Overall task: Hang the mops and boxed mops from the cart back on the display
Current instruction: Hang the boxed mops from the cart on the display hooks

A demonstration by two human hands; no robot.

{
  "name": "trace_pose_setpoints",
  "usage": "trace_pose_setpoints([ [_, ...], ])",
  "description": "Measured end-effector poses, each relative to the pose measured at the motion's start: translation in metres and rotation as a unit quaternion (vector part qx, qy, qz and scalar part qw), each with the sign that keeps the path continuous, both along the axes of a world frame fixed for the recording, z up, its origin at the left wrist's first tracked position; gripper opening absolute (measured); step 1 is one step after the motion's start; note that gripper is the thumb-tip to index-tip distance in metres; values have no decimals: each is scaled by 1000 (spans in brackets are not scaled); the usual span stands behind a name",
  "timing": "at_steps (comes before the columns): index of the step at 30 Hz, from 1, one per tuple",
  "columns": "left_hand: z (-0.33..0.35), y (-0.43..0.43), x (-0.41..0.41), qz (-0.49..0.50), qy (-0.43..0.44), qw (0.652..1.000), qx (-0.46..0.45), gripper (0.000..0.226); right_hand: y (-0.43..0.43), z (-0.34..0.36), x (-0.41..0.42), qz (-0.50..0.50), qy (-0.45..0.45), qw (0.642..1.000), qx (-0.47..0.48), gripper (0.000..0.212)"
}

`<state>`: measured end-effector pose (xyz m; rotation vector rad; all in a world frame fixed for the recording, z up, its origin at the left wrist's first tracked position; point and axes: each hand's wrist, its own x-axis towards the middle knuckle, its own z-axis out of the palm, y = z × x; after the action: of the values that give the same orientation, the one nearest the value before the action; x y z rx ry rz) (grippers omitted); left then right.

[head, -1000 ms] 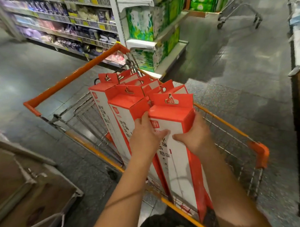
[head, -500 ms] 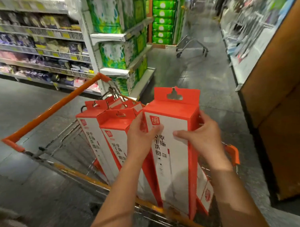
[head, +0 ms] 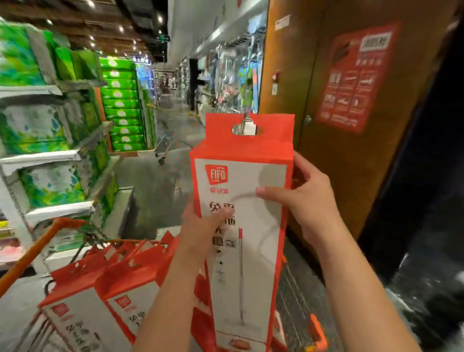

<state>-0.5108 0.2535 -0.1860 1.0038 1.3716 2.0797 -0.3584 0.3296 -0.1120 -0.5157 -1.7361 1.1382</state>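
Note:
I hold a tall red-and-white boxed mop (head: pixel 251 222) upright in front of me, lifted above the cart. My left hand (head: pixel 201 224) grips its left edge, thumb on the white front. My right hand (head: pixel 300 202) grips its right edge, fingers curled across the front. The box's red hang tab with its cut-out hole is at the top. Several more boxed mops (head: pixel 111 293) stand in the shopping cart (head: pixel 31 259) at the lower left. A display of hanging goods (head: pixel 235 70) runs along the aisle's right side, far ahead.
A brown wooden wall (head: pixel 343 145) with a red poster (head: pixel 356 79) stands close on the right. Shelves of green tissue packs (head: pixel 39 124) line the left. An empty cart (head: pixel 166 146) sits down the aisle.
Both hands have lifted the boxed mop higher out of the cart. My view has swung up and to the right, toward the brown wall and the aisle.

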Motion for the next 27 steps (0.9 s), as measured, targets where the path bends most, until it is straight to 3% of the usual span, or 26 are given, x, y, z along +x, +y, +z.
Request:
trace_pose_setpoints([
  [5,54,7,48,-55,-3,996,67,40,-14,26,52,-79,63,994,32,65],
  [11,105,15,108,-93,19,985,146,66,-24,11,103,-127,50,990,36,77],
  [16,120,33,168,-164,11,975,149,70,-27,21,166,-223,90,968,76,76],
  [22,112,61,258,-323,-15,938,128,43,-19,34,263,-289,113,946,96,77],
  [27,112,84,351,-389,-59,911,125,48,-4,37,352,-343,119,928,84,91],
])
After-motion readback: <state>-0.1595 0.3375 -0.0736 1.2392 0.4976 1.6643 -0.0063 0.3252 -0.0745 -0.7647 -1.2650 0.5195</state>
